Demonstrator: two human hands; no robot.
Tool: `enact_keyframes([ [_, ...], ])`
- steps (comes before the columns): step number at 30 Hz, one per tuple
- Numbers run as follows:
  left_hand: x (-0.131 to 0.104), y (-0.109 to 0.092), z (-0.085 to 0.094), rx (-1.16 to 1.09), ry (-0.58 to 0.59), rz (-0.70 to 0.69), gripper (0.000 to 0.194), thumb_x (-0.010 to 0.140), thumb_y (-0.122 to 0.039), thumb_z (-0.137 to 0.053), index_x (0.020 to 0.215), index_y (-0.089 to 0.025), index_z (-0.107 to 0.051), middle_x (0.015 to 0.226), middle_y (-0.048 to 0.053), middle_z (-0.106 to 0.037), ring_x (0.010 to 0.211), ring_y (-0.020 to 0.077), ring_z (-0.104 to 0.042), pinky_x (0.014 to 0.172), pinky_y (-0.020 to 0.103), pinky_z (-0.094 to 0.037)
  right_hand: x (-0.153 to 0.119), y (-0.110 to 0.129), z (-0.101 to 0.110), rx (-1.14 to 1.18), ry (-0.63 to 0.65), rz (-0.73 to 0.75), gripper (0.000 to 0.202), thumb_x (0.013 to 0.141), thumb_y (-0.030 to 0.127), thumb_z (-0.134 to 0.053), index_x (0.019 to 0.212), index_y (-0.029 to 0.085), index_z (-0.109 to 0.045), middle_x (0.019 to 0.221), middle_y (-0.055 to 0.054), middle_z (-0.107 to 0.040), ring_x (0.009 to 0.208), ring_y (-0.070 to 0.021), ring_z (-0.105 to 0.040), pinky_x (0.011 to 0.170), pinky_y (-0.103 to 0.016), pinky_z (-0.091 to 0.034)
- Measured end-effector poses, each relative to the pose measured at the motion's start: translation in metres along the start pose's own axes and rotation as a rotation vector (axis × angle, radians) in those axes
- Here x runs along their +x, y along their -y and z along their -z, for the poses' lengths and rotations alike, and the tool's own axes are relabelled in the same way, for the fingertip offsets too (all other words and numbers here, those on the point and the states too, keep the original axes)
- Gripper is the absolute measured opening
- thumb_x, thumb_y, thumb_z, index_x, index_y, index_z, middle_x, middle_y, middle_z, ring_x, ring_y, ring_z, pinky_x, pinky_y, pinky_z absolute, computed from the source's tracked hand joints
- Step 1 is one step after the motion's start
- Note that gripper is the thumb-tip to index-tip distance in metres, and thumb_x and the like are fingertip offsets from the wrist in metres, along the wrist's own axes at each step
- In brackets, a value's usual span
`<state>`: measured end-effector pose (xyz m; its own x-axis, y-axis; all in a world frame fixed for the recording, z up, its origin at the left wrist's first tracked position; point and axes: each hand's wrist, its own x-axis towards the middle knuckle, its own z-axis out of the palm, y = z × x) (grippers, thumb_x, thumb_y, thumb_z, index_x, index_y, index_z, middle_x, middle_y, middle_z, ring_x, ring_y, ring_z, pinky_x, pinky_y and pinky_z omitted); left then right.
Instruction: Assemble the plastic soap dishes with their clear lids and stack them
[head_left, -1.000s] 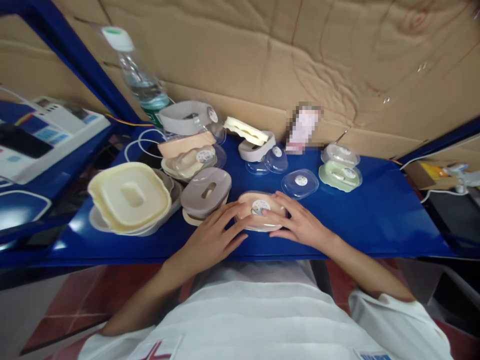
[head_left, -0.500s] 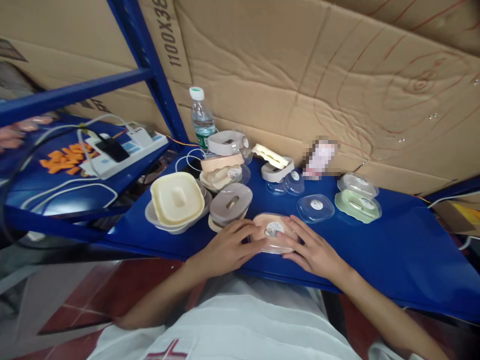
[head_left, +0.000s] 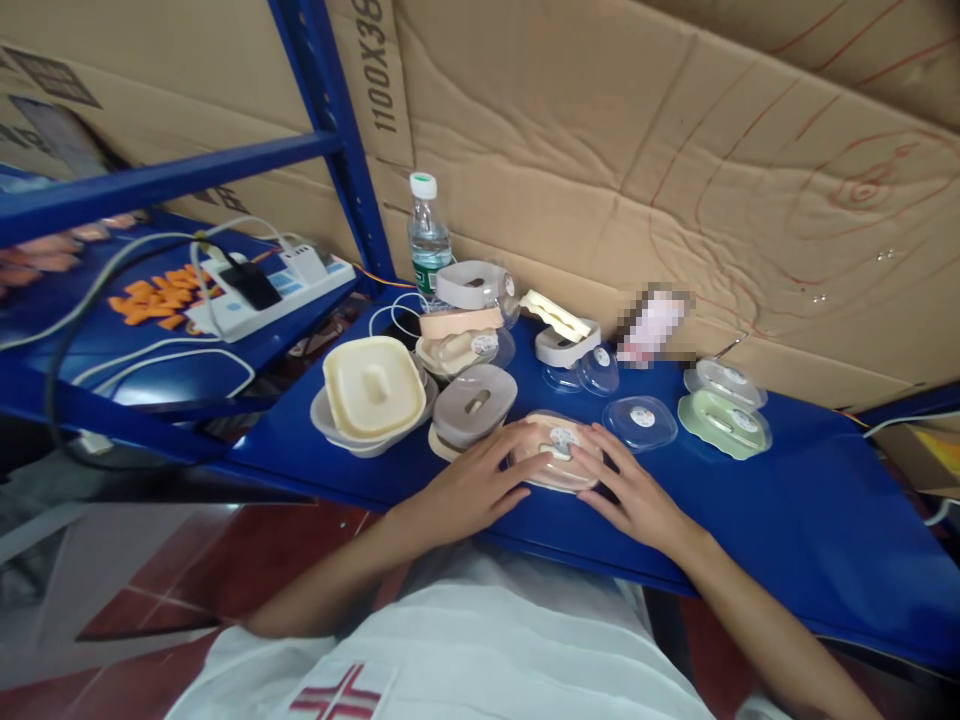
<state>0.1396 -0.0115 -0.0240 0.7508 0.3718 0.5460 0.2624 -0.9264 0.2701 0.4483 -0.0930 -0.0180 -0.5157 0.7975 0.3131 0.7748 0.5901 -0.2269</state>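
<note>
Peach oval plastic box with clear lid | sits between your hands on blue shelf | left hand, right hand spread flat, fingertips pressing its lid, steadying it | grey lidded box just beyond left fingers

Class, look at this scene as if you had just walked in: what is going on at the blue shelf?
A person in a white top rests both hands on a peach soap box with a clear lid at the front of the blue shelf. The left hand lies on its left side, the right hand on its right. Neither hand lifts it. Around it stand a cream box, a grey box, a green box, a loose clear lid and a water bottle at the back.
</note>
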Motion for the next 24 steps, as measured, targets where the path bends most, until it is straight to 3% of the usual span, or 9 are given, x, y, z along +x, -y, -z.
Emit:
enact_keyframes([
  [9, 0.0006, 0.0002, 0.0029, -0.016, 0.013, 0.033, 0.03, 0.105, -0.013, -0.061, 0.134, -0.019, -0.067, 0.131, 0.015, -0.065, 0.133, 0.0279, -0.062, 0.113, 0.046, -0.058, -0.0018, 0.0044, -0.0008, 0.008, -0.013, 0.058, 0.082, 0.104, 0.021, -0.068, 0.174, 0.04, -0.028, 0.18, -0.011, -0.028, 0.167, -0.0382, -0.029, 0.125, -0.063, -0.048],
  [15, -0.0007, 0.0027, -0.0013, -0.017, 0.002, 0.04, 0.036, 0.104, -0.015, -0.062, 0.139, -0.02, -0.063, 0.136, 0.016, -0.063, 0.143, 0.0309, -0.057, 0.118, 0.05, -0.056, -0.0015, 0.0059, -0.0046, 0.018, -0.017, -0.044, 0.092, 0.098, 0.026, -0.079, 0.173, 0.042, -0.029, 0.183, -0.011, -0.019, 0.164, -0.0387, -0.033, 0.123, -0.059, -0.05],
  [24, -0.0004, -0.0025, 0.0041, -0.024, 0.075, 0.026, 0.05, 0.104, -0.019, -0.065, 0.153, -0.018, -0.054, 0.154, 0.021, -0.054, 0.149, 0.0346, -0.054, 0.119, 0.052, -0.055, -0.0044, 0.0001, 0.002, 0.059, -0.073, -0.084, 0.079, 0.103, 0.02, -0.07, 0.17, 0.043, -0.036, 0.182, -0.008, -0.024, 0.16, -0.0341, -0.044, 0.123, -0.054, -0.052],
])
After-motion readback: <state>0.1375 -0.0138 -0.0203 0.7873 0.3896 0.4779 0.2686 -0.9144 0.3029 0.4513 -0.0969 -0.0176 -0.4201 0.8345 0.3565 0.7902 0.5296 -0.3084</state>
